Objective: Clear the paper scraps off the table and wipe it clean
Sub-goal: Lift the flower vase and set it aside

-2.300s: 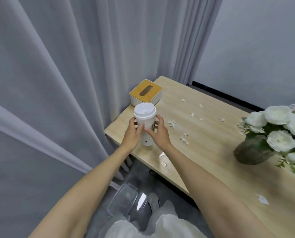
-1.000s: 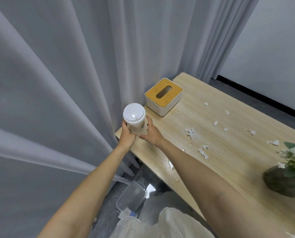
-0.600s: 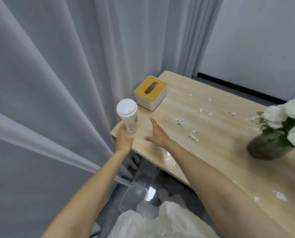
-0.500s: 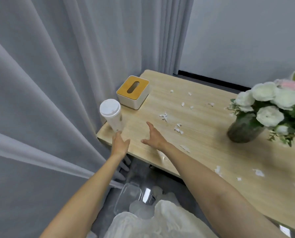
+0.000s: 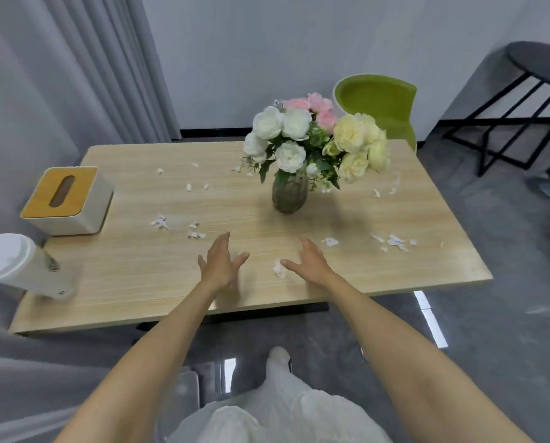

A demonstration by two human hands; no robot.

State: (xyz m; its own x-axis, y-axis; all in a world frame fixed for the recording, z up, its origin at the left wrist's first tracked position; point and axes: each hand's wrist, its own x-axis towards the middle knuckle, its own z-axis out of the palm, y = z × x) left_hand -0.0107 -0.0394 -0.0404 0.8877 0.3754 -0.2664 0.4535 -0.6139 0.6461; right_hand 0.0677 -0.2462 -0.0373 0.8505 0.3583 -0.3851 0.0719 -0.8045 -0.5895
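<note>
White paper scraps lie scattered over the light wooden table (image 5: 139,276): a cluster left of centre (image 5: 161,221), another cluster at the right (image 5: 393,242), and one scrap (image 5: 279,269) between my hands. My left hand (image 5: 220,262) and my right hand (image 5: 308,260) hover over the table's near middle, fingers straight and spread, holding nothing. My right thumb is close to the scrap between the hands.
A white lidded paper cup (image 5: 21,266) stands at the table's near left corner. Behind it sits a white tissue box with a wooden lid (image 5: 65,199). A glass vase of flowers (image 5: 289,193) stands mid-table. A green chair (image 5: 379,103) is behind; grey curtains hang left.
Both hands let go of the paper cup, which now stands at the table's left corner. They moved right to the table's near middle, and my view swung right to take in the whole table.
</note>
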